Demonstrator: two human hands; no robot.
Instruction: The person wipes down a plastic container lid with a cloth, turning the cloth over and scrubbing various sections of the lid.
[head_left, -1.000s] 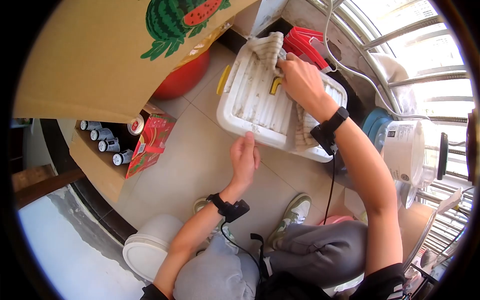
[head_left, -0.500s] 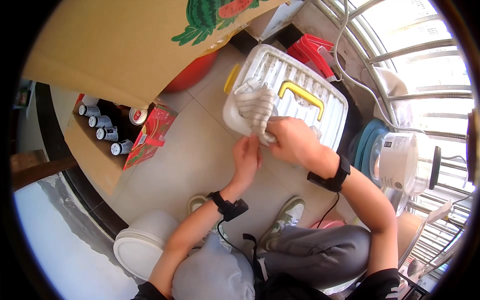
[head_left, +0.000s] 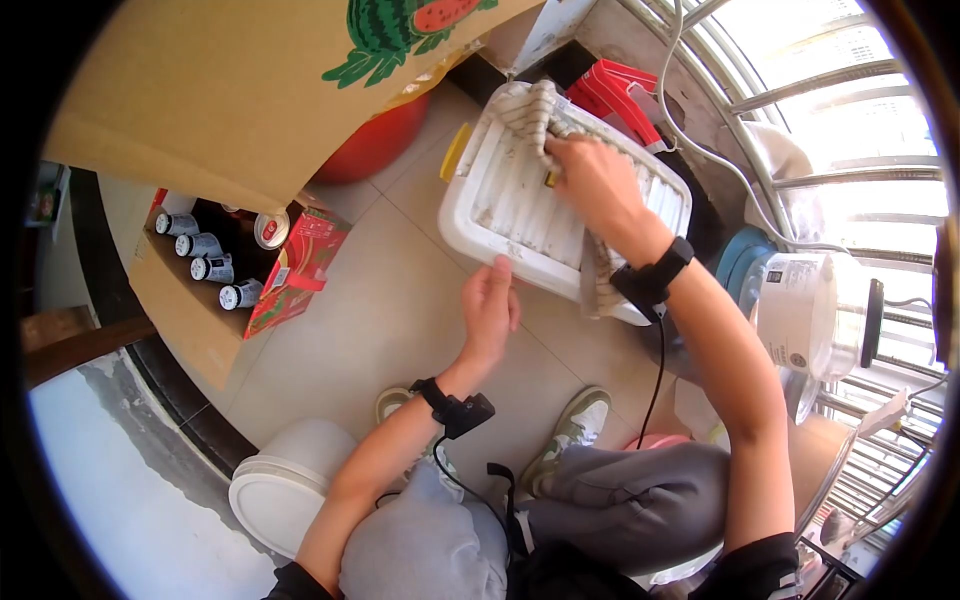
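Note:
A white ribbed lid (head_left: 500,200) with dirty grooves tops a box on the tiled floor. My right hand (head_left: 600,185) is closed on a striped cloth (head_left: 535,112), which lies over the lid's far left part; more of the cloth hangs over the near edge beneath my wrist. Most of the yellow handle is hidden under that hand. At the lid's near left edge is my left hand (head_left: 488,305), its fingers curled and the thumb against the rim; whether anything is inside the fingers is hidden.
A large cardboard box (head_left: 200,100) with a watermelon print fills the upper left. Below it stands an open carton (head_left: 300,275) of cans and bottles. A white bucket (head_left: 285,500) is at lower left. Clear plastic containers (head_left: 800,315) and a barred window are at right.
Over the last half second, my right hand and the cloth moved from the lid's near edge to its far part, covering the yellow handle. My left hand stayed near the rim.

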